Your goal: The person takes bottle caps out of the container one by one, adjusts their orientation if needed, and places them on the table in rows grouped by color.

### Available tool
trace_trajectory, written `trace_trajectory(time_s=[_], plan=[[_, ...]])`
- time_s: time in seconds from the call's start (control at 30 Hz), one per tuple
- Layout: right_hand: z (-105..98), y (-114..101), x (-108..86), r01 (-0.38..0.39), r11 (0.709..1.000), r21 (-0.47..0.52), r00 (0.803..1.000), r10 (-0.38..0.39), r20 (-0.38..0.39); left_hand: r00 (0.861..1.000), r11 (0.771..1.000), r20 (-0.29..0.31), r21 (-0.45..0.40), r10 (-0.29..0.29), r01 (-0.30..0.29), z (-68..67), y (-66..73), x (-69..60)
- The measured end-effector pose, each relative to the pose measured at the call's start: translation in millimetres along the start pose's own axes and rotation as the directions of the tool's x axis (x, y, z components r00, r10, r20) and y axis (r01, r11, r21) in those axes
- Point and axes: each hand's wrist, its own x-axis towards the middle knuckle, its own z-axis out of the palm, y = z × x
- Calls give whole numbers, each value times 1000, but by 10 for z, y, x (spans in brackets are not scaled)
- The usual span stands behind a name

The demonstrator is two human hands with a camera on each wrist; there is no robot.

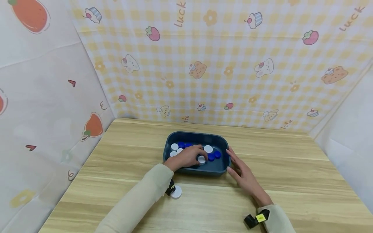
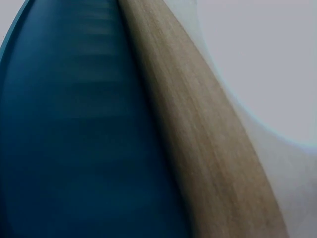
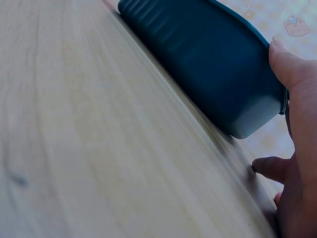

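A dark blue, rounded rectangular tray (image 1: 201, 172) sits on the table. My left hand (image 1: 188, 156) reaches over its front edge, with thumb and fingers curled at the sides of a white disc (image 1: 201, 160) low inside it. At the tray's right end rests my right hand (image 1: 244, 176), fingers fairly straight; in the right wrist view its thumb (image 3: 287, 62) touches the tray's corner. Inside the tray lie several other white discs (image 1: 208, 149) and several blue discs (image 1: 217, 154), some partly hidden behind the left hand. The left wrist view shows mostly the tray's wall (image 2: 84, 139).
On the wooden table (image 1: 209, 207), one larger white disc (image 1: 176, 192) lies in front of the tray, beside the left wrist's black camera (image 1: 170, 187). Another wrist camera (image 1: 256, 219) is on the right sleeve. A patterned cloth (image 1: 221, 87) hangs behind the table.
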Motion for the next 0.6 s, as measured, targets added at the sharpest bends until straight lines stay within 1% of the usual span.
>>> trace_trajectory(time_s=[0.37, 0.6], plan=[[4, -13, 2, -1, 1000, -9, 1000, 1, -6, 1000, 1000, 13, 6, 5, -5, -15, 14, -4], [12, 0, -8, -5, 1000, -14, 1000, 5, -7, 1000, 1000, 8, 11, 6, -6, -12, -26, -1]])
